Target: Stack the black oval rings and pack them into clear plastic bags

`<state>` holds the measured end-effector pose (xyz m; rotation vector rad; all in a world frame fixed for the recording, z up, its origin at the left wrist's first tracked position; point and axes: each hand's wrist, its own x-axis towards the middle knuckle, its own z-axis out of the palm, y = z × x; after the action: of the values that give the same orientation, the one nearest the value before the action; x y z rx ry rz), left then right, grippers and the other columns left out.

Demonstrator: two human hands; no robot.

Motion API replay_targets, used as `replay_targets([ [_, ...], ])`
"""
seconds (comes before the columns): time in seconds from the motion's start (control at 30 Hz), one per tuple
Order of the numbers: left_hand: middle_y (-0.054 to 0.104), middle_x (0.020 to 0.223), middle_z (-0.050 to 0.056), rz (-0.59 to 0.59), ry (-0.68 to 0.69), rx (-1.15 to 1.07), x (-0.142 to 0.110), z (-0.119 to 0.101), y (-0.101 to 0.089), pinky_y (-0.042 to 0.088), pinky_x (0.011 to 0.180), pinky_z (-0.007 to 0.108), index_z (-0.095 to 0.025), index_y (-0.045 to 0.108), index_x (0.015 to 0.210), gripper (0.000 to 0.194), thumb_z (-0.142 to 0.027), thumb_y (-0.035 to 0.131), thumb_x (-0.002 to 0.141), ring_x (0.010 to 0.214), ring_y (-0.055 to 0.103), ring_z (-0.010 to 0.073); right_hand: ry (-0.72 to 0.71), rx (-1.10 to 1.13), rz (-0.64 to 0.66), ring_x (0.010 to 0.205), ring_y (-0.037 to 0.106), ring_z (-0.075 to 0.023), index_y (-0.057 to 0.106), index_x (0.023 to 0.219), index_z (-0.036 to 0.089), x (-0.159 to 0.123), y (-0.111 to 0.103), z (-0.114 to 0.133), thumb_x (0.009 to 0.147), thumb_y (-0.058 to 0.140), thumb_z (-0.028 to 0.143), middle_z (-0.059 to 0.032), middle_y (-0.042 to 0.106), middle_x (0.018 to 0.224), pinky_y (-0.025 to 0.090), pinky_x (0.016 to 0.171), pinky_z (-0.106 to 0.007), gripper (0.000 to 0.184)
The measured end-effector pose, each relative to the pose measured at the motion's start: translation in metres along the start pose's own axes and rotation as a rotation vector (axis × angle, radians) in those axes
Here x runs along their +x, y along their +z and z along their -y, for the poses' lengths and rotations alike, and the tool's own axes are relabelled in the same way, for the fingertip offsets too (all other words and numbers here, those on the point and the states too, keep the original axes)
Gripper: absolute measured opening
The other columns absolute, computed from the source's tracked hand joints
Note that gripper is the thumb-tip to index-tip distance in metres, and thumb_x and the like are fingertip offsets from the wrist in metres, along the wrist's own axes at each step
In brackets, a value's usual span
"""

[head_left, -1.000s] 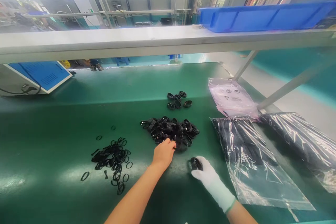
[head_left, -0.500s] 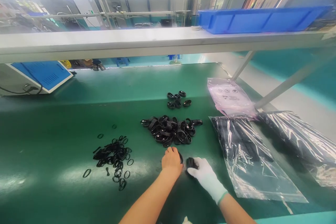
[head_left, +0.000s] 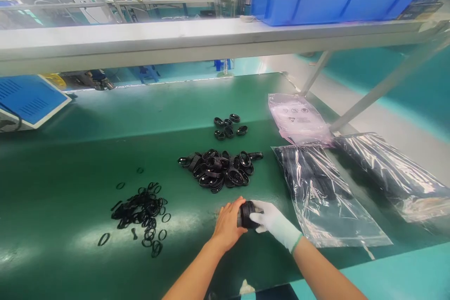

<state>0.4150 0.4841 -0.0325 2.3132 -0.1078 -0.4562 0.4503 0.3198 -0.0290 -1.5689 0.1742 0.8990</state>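
My bare left hand (head_left: 228,221) and my white-gloved right hand (head_left: 272,222) meet low in the middle of the green table (head_left: 70,159). Between them they grip a small stack of black ribbed rings (head_left: 246,213), each hand closed on one end. Just beyond lies a big pile of the same black ribbed rings (head_left: 220,168). A smaller group of black rings (head_left: 229,126) sits farther back. To the left is a scatter of thin black o-rings (head_left: 140,211).
Two clear plastic bags of black parts (head_left: 323,192) (head_left: 393,173) lie to the right, with a pink bag (head_left: 298,117) behind them. A grey shelf (head_left: 176,44) overhead carries a blue bin (head_left: 337,0). A blue-and-white device (head_left: 28,98) stands at the far left.
My left hand left the big pile with rings and came back to meet my right hand. Both hands now press the rings together into one stack. The view has tilted down a little.
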Motion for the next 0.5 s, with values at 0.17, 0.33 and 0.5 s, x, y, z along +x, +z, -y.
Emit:
replay_targets([
  [0.17, 0.038, 0.136, -0.005, -0.018, -0.007, 0.005, 0.000, 0.003, 0.000, 0.027, 0.097, 0.038, -0.033, 0.035, 0.123, 0.077, -0.013, 0.069, 0.056, 0.115, 0.040, 0.0206, 0.012, 0.008, -0.007, 0.081, 0.059, -0.0191, 0.051, 0.111, 0.016, -0.002, -0.001, 0.007, 0.064, 0.057, 0.024, -0.0075, 0.061, 0.094, 0.050, 0.054, -0.025, 0.049],
  [0.33, 0.039, 0.135, -0.005, -0.027, 0.004, 0.055, 0.002, 0.003, 0.004, 0.030, 0.095, 0.037, -0.032, 0.036, 0.122, 0.075, -0.014, 0.068, 0.057, 0.113, 0.041, 0.0198, 0.009, -0.149, -0.054, 0.081, 0.059, -0.0189, 0.048, 0.115, 0.018, -0.006, 0.006, 0.011, 0.067, 0.052, 0.027, -0.0067, 0.061, 0.099, 0.050, 0.057, -0.027, 0.049],
  [0.5, 0.037, 0.136, -0.003, 0.036, 0.018, 0.138, 0.001, 0.002, -0.007, 0.029, 0.097, 0.039, -0.030, 0.034, 0.125, 0.078, -0.018, 0.069, 0.057, 0.118, 0.039, 0.0224, -0.118, -0.498, -0.317, 0.093, 0.055, -0.0211, 0.056, 0.105, 0.019, -0.006, 0.020, 0.009, 0.065, 0.055, 0.028, -0.0074, 0.060, 0.100, 0.043, 0.080, -0.032, 0.041],
])
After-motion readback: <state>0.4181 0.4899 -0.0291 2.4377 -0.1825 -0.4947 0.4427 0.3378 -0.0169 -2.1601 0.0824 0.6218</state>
